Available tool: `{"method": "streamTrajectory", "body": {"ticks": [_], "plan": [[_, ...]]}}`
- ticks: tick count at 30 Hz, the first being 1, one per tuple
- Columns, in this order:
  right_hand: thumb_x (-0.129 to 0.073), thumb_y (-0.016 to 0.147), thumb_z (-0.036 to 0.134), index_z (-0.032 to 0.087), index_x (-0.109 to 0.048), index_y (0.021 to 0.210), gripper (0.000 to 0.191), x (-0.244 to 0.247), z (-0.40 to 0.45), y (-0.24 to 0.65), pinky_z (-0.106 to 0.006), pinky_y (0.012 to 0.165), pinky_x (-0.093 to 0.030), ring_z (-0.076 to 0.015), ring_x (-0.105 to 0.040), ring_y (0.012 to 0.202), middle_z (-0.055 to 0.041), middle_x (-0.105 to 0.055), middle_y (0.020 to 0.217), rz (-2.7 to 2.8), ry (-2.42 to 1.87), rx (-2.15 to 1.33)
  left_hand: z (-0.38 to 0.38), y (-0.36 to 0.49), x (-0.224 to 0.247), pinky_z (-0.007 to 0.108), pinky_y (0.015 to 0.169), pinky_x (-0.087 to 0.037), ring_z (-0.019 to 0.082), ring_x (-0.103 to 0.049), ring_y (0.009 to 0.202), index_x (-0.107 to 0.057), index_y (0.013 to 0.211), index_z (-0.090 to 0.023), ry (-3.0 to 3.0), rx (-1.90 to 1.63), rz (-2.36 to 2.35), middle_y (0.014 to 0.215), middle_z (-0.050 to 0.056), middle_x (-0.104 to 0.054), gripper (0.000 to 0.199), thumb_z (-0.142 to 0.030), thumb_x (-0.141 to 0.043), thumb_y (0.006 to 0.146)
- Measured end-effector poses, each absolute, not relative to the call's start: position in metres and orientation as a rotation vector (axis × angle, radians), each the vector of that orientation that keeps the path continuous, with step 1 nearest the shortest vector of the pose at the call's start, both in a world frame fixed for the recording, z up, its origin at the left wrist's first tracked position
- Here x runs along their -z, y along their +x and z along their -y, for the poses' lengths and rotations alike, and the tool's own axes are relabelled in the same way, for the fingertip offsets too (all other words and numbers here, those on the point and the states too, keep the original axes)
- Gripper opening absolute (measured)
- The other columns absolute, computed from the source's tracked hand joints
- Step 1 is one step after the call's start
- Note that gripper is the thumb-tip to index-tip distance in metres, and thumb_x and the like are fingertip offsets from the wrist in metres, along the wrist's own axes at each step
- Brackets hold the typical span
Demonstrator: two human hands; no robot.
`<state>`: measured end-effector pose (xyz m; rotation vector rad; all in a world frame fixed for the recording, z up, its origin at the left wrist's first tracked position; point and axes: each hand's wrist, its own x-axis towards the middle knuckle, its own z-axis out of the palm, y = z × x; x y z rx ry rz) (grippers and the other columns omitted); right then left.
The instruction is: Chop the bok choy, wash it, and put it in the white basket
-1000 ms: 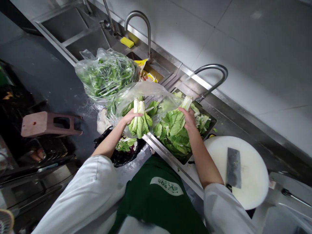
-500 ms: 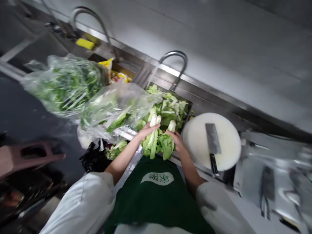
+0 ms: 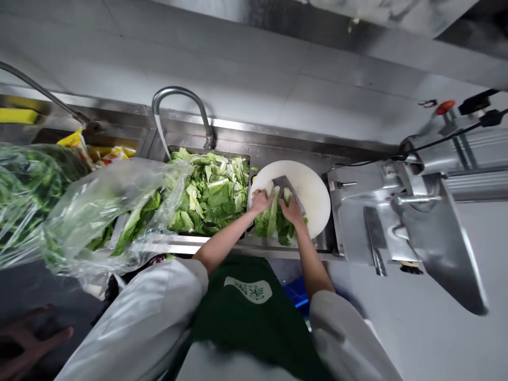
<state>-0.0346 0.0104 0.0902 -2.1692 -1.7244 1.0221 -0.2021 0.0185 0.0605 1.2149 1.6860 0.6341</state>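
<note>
My left hand (image 3: pixel 262 201) is closed round pale-stemmed leafy lettuce (image 3: pixel 272 217) over the left part of a round white cutting board (image 3: pixel 315 196). Close beside it, my right hand (image 3: pixel 292 209) grips more of the same greens, its fingers wrapped at the stems. The leaves hang toward my body over the board's near edge. Beneath the stems and my right hand lies a cleaver (image 3: pixel 282 182) on the board; its handle is hidden by hands and leaves.
Left of the board, a sink basin (image 3: pixel 250 174) is full of cut greens, with water running from a faucet (image 3: pixel 180 91). Plastic bags of vegetables (image 3: pixel 99 193) lie farther left. A metal slicer (image 3: pixel 432 222) with another knife (image 3: pixel 373 238) stands right.
Both hands have carried the lettuce from over the sink rightward onto the cutting board, above the cleaver. The view has swung right, bringing the slicer fully into sight.
</note>
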Motion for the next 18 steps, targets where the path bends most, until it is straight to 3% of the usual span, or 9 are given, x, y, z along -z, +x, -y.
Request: {"method": "streamTrajectory", "body": {"ticks": [4,8,11,14,16,18], "plan": [[-0.045,0.093,0.062,0.017,-0.041,0.157,0.079,-0.08,0.003,-0.017,-0.053,0.126,-0.027,-0.0369,-0.034,0.152,-0.0187,-0.043,0.159,1.78,-2.028,-1.001,-0.007,-0.22,-0.047,0.041,0.122,-0.034,0.033,-0.048,0.143,-0.063,0.139,-0.01,1.22,-0.722,-1.676,0.147,0.022,-0.057,0.061,-0.054,-0.052,0.097],[-0.043,0.094,0.052,0.012,-0.046,0.153,0.071,-0.08,0.017,-0.011,-0.057,0.123,-0.031,-0.0385,-0.039,0.147,-0.0232,-0.047,0.154,1.893,-1.97,-0.82,0.014,-0.225,-0.042,0.039,0.124,-0.033,0.031,-0.049,0.142,-0.056,0.148,-0.01,1.222,-0.752,-1.635,0.15,0.019,-0.055,0.067,-0.051,-0.057,0.095],[-0.045,0.094,0.046,0.01,-0.055,0.144,0.062,-0.088,0.021,-0.015,-0.059,0.123,-0.03,-0.0387,-0.039,0.146,-0.0252,-0.048,0.151,1.94,-1.887,-0.614,0.02,-0.207,-0.044,0.037,0.122,-0.037,0.028,-0.053,0.136,-0.061,0.144,-0.013,1.29,-0.735,-1.681,0.144,0.017,-0.059,0.055,-0.043,-0.054,0.098],[-0.046,0.096,0.041,0.01,-0.062,0.134,0.052,-0.101,0.022,-0.027,-0.06,0.122,-0.031,-0.0369,-0.041,0.145,-0.0239,-0.053,0.147,1.941,-1.687,-0.46,0.018,-0.202,-0.05,0.045,0.118,-0.041,0.03,-0.053,0.133,-0.066,0.136,-0.015,1.359,-0.695,-1.868,0.14,0.016,-0.06,0.047,-0.041,-0.05,0.101],[-0.048,0.097,0.038,0.011,-0.066,0.127,0.045,-0.112,0.025,-0.04,-0.058,0.121,-0.034,-0.0347,-0.045,0.143,-0.022,-0.058,0.141,1.961,-1.527,-0.433,0.023,-0.223,-0.055,0.046,0.116,-0.043,0.03,-0.054,0.131,-0.067,0.132,-0.016,1.376,-0.776,-2.006,0.137,0.015,-0.062,0.044,-0.04,-0.047,0.102],[-0.049,0.097,0.036,0.013,-0.069,0.12,0.038,-0.126,0.03,-0.055,-0.055,0.119,-0.04,-0.0331,-0.051,0.138,-0.0199,-0.064,0.134,1.981,-1.394,-0.451,0.043,-0.267,-0.059,0.041,0.113,-0.045,0.025,-0.059,0.124,-0.068,0.129,-0.014,1.353,-0.842,-2.11,0.13,0.014,-0.066,0.039,-0.031,-0.043,0.103]]}}
